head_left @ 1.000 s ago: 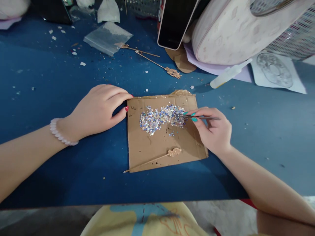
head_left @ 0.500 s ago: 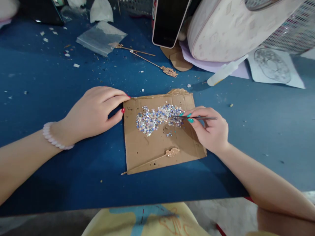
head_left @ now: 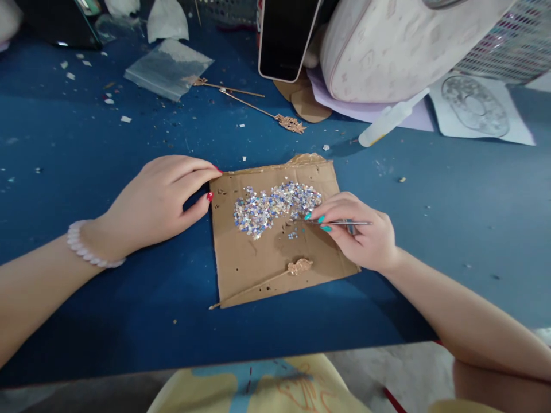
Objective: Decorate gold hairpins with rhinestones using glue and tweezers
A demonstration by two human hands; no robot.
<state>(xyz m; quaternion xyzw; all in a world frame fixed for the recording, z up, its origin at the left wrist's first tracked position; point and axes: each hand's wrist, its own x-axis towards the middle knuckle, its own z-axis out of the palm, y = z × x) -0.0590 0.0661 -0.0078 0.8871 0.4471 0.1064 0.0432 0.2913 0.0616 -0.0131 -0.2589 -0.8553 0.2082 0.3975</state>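
A square of brown cardboard (head_left: 253,269) bears a spread of small shiny blue and silver sequin-like pieces (head_left: 256,212). With its fingertips at the cardboard's upper left edge, my left hand (head_left: 159,198) lies open, thumb apart from the fingers. My right hand (head_left: 364,235) pinches slim metal tweezers (head_left: 344,222), their tips low over the lower right edge of the pieces. Whether the tips hold a piece is too small to tell. Below the pile, a gold hairpin stick (head_left: 299,266) with an ornate head lies slantwise across the cardboard.
Two more gold hairpin sticks (head_left: 290,123) lie beyond the cardboard, near a clear plastic bag (head_left: 167,69). At the back stand a phone (head_left: 286,40) and a pale bag (head_left: 387,51). A glue bottle (head_left: 383,127) and a printed paper (head_left: 477,109) lie to the right.
My right hand has drawn the tweezers down toward me, from within the pile to its lower edge. My left hand stays at the cardboard edge. The whole view has shifted slightly.
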